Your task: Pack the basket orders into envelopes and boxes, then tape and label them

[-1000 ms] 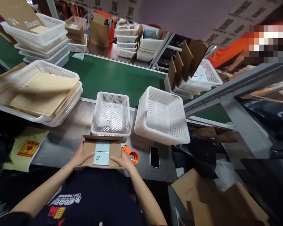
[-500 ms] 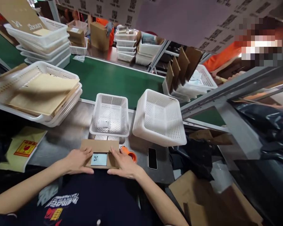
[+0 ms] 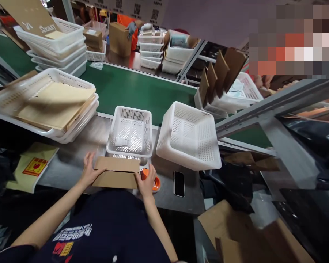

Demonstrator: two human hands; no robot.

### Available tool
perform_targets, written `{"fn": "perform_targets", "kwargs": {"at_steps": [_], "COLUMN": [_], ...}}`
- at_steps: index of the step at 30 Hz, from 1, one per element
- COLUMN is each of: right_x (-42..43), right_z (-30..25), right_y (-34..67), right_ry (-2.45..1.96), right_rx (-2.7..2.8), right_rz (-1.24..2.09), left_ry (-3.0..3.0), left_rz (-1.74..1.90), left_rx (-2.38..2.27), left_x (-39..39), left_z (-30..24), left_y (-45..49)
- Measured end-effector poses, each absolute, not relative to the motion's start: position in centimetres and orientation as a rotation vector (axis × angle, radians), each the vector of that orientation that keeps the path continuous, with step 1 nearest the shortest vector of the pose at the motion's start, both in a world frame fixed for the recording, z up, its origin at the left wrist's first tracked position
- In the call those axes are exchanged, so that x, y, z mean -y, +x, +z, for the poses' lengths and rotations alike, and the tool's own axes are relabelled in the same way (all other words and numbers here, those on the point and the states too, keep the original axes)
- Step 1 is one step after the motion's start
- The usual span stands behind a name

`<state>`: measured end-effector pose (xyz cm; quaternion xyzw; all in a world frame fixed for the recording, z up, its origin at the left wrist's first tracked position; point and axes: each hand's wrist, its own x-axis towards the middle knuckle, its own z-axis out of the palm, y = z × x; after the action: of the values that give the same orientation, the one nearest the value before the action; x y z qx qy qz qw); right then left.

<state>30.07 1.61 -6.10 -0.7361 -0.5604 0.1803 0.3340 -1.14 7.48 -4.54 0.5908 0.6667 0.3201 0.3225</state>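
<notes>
A small brown cardboard box (image 3: 115, 179) lies in front of me, its two top flaps folded inward with a narrow seam between them. At its left end is my left hand (image 3: 90, 172), thumb pressed on the flaps and fingers along the side. My right hand (image 3: 146, 182) grips the opposite end, thumb at the flap's corner and fingers against the side. The box's contents are hidden. Just beyond my right hand sits an orange tape dispenser (image 3: 155, 182), partly covered by the fingers. Behind the box stands a white perforated basket (image 3: 129, 149).
Nested white baskets (image 3: 189, 160) stand right of centre, a phone (image 3: 179, 183) before them. Left are baskets with padded envelopes (image 3: 55, 104) and a yellow envelope (image 3: 34, 166). A green conveyor (image 3: 131, 86) runs behind; a metal frame (image 3: 279, 146) rises at right. Co-workers stand beyond.
The near flap has folded over, covering the pale blue card seen inside before. Both my hands have shifted from the flaps to the box's ends. The view has turned slightly.
</notes>
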Motion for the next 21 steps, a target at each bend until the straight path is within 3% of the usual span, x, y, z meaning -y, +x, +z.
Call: {"fn": "perform_targets", "kwargs": {"at_steps": [5,10,17,21], "right_x": [2.9,2.6,2.5,-0.3], "right_z": [-9.4,-10.0,0.1,5.5], "right_y": [33.0,34.3,38.8,35.4], "right_ry": [-2.421,-2.384,-1.761,-1.376], "right_rx": [1.391,1.457,1.216,1.201], "right_rz": [0.649,0.731,1.327,1.631], "left_ry": [0.974,0.914,1.046,1.074], "left_rz": [0.754,0.697,0.573,0.518], "left_rx": [-1.482,-1.204,-0.889,-0.824], "left_x": [-7.6,-9.2,-10.3,-10.9], "left_z": [-5.2,-4.1,-2.7,-3.9], "left_y": [-1.3,-3.7,-3.8,-3.5]}}
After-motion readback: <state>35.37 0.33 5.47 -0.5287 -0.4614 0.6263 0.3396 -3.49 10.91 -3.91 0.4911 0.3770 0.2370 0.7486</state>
